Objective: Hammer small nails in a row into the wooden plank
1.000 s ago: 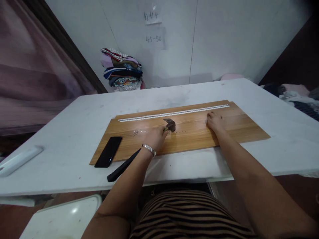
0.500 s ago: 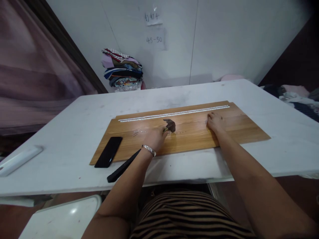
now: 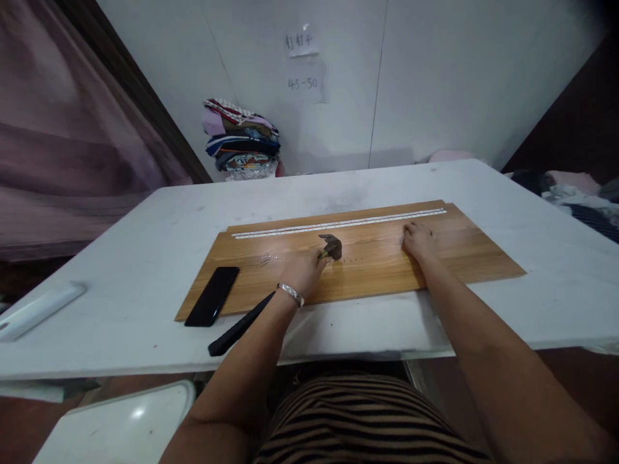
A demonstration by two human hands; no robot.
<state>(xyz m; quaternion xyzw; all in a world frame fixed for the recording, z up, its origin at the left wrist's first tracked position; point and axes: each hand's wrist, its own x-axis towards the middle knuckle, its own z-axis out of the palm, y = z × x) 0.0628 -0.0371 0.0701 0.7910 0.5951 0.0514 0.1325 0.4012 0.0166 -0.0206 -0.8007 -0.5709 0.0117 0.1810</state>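
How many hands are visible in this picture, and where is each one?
2. The left hand grips the hammer near its head; the right hand rests on the wooden board, farther right.

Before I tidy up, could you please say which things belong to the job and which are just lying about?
Likely in use: black-handled claw hammer; brown wood-grain board; thin silvery nails; long white strips.
Apparently lying about: black rectangular phone; folded multicoloured cloth stack.

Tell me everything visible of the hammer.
The hammer has a dark brown, metal-looking head with a claw, a yellowish neck and a black grip. The left hand holds it near the head, over the wooden board. The grip slants leftward, ending past the board's near edge. Head-to-board contact is unclear.
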